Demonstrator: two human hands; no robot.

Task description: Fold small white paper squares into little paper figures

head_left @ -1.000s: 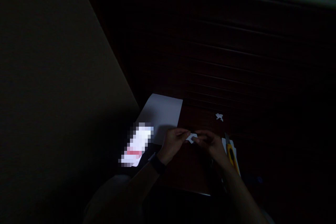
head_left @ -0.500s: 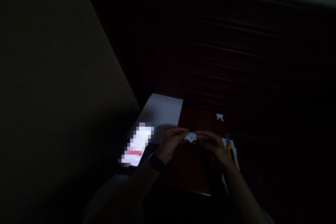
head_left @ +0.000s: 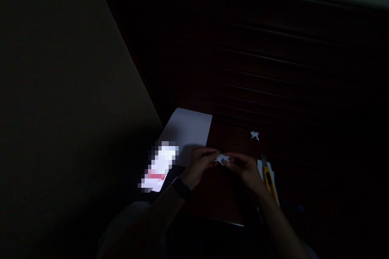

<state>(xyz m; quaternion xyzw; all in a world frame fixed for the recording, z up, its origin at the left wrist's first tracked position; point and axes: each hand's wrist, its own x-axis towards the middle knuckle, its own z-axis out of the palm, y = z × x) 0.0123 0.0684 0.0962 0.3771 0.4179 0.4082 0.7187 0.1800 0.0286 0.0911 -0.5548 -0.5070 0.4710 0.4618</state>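
- One dark wooden table (head_left: pixel 273 89) fills the dim frame, its boards running across under everything else.
- One white sheet (head_left: pixel 188 129) lies flat on the table, just beyond the left hand.
- One bright white-and-red item (head_left: pixel 159 166) sits beside the sheet's near edge, too blurred to identify.
- Two bare hands meet over the table near its front edge: the left hand (head_left: pixel 199 166) and the right hand (head_left: pixel 244 168) face each other, fingertips pinched together on the same small thing.
- One yellow knife (head_left: pixel 268 178) lies just to the right of the right hand, blade end pointing away, resting on a pale slip.
- One dark wristband (head_left: pixel 181 188) circles the left wrist.
- Two small white bits of paper show. The paper piece (head_left: pixel 221 158) is clamped between the fingertips of both hands, held just above the table; it is white, irregular and jagged in outline, with its finer shape too small to tell.
- The second, a loose scrap (head_left: pixel 254 135), lies alone on the table beyond the right hand, apart from both hands.
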